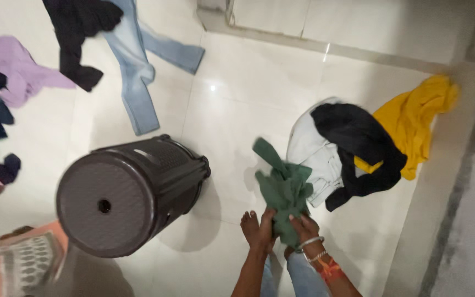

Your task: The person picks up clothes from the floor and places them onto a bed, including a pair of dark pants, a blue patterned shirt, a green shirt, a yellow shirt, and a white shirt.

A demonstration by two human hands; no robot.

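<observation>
Both my hands are closed on a crumpled dark green garment, held up low over the white tiled floor. My left hand grips its lower left edge. My right hand, with bangles at the wrist, grips its lower right. Just right of the garment lies a pile: a white piece, a black piece over it, and a yellow piece beyond. My jeans-clad legs show below my hands.
A dark brown laundry basket lies on its side to the left, its base facing me. Light blue jeans, a black top, a lilac top and darker clothes lie scattered far left. A patterned mat sits bottom left. A raised ledge runs along the right.
</observation>
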